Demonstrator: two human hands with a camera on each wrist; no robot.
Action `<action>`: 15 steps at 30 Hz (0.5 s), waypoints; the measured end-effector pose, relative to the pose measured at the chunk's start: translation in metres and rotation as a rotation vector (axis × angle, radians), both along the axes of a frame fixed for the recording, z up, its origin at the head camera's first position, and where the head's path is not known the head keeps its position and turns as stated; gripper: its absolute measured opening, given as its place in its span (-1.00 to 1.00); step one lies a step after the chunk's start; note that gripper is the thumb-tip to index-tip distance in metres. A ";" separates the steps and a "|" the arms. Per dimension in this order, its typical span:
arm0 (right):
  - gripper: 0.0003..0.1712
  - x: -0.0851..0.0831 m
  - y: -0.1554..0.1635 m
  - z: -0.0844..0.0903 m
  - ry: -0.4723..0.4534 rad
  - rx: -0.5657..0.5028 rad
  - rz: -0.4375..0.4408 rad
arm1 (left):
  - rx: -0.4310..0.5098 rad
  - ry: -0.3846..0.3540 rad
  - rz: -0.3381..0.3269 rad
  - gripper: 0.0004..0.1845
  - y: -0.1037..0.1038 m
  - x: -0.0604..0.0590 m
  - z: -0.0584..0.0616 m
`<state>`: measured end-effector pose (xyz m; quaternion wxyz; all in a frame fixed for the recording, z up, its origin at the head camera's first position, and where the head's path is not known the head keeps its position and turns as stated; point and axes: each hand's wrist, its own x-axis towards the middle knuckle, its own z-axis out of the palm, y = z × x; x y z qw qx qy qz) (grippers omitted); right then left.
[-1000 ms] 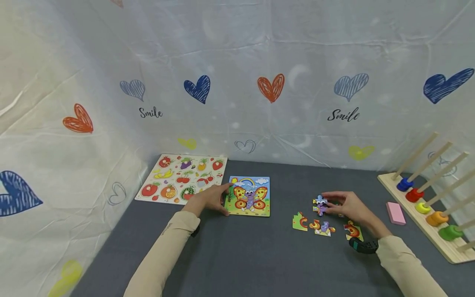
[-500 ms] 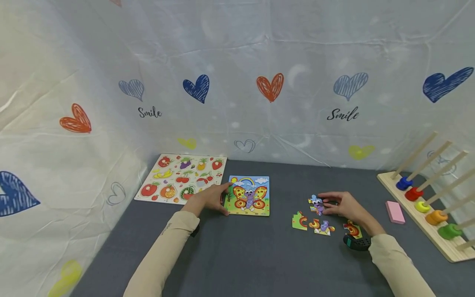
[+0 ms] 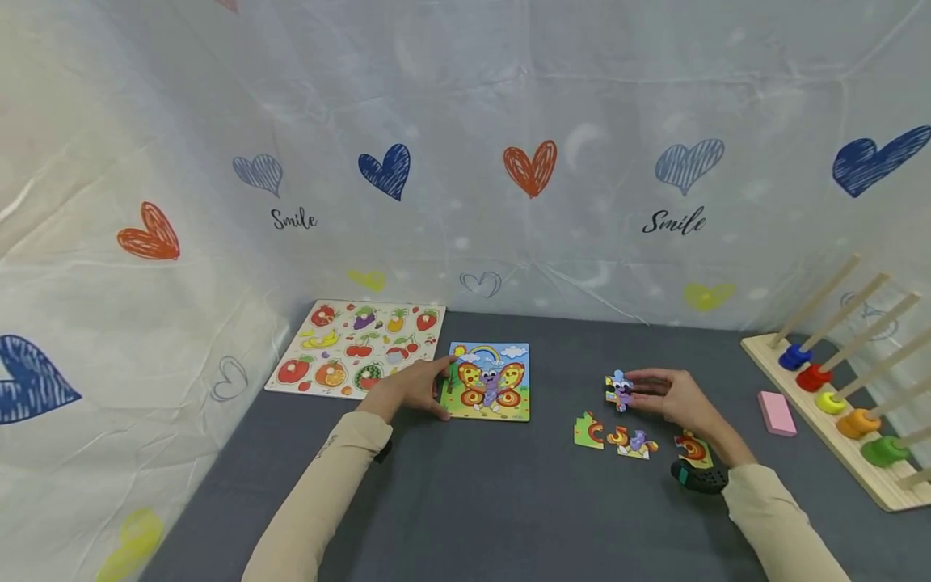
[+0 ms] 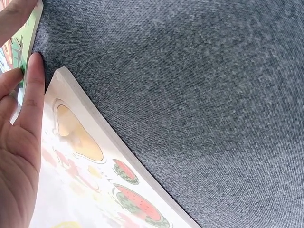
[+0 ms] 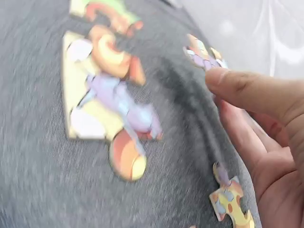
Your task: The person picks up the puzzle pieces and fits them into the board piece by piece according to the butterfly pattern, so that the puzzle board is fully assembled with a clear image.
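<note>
My left hand (image 3: 416, 388) holds the left edge of a butterfly picture board (image 3: 494, 384), thumb at the lower corner and fingers further up. My right hand (image 3: 678, 398) pinches a blue and purple jigsaw piece (image 3: 621, 390) with printed eyes between thumb and fingers. In the right wrist view this piece (image 5: 203, 51) is seen above the dark cloth. Just in front lie a green corner piece (image 3: 586, 431) and a purple-bodied piece (image 3: 635, 444). By the right wrist sits an orange and yellow piece (image 3: 695, 451). Another yellow piece (image 5: 231, 202) lies under the right hand.
A fruit puzzle board (image 3: 313, 376) lies behind the left hand, close to the butterfly board. At far right stands a wooden peg rack (image 3: 822, 432) with coloured rings, and a pink block (image 3: 777, 414) beside it. A heart-printed curtain (image 3: 582, 267) borders the table.
My right hand has shifted slightly left with the jigsaw piece and turned it more upright. The left hand stays at the butterfly board.
</note>
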<state>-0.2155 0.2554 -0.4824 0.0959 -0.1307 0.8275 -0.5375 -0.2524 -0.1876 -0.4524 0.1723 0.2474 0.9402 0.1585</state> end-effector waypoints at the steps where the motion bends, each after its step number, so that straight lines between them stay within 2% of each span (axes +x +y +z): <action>1: -0.45 0.000 -0.001 0.001 -0.005 -0.015 -0.008 | 0.004 -0.002 0.004 0.07 0.000 0.000 0.000; 9: -0.42 0.000 -0.009 0.001 -0.045 -0.160 -0.056 | 0.003 -0.014 0.013 0.06 0.001 0.001 0.003; 15: -0.47 -0.004 -0.027 -0.004 0.035 -0.224 -0.052 | -0.005 -0.021 0.023 0.07 0.003 0.001 0.004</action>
